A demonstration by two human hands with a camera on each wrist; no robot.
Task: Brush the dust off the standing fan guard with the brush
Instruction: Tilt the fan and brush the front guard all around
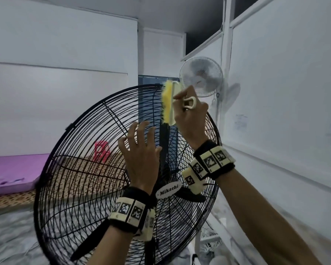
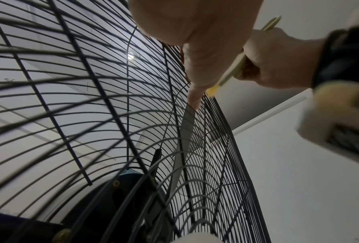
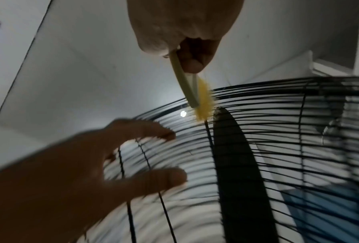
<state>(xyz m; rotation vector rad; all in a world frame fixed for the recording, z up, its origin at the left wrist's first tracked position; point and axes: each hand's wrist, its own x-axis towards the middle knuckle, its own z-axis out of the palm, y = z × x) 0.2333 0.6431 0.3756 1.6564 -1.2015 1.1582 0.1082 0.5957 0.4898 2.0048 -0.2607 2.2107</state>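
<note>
A large black wire fan guard [image 1: 80, 169] fills the middle of the head view, with a white "Mikachi" badge [image 1: 168, 189] at its hub. My right hand [image 1: 191, 119] grips the cream handle of a brush [image 1: 169, 104] with yellow bristles, and the bristles press against the guard's upper rim. In the right wrist view the brush [image 3: 197, 97] touches the top wires beside a dark blade [image 3: 235, 164]. My left hand [image 1: 141, 150] lies flat with spread fingers on the guard [image 2: 91, 115], left of the brush.
A white wall-mounted fan [image 1: 201, 76] hangs behind the brush on the right. White walls close in on the right side. A purple mat [image 1: 13, 171] and a red stool [image 1: 101, 151] lie beyond the guard on a patterned floor.
</note>
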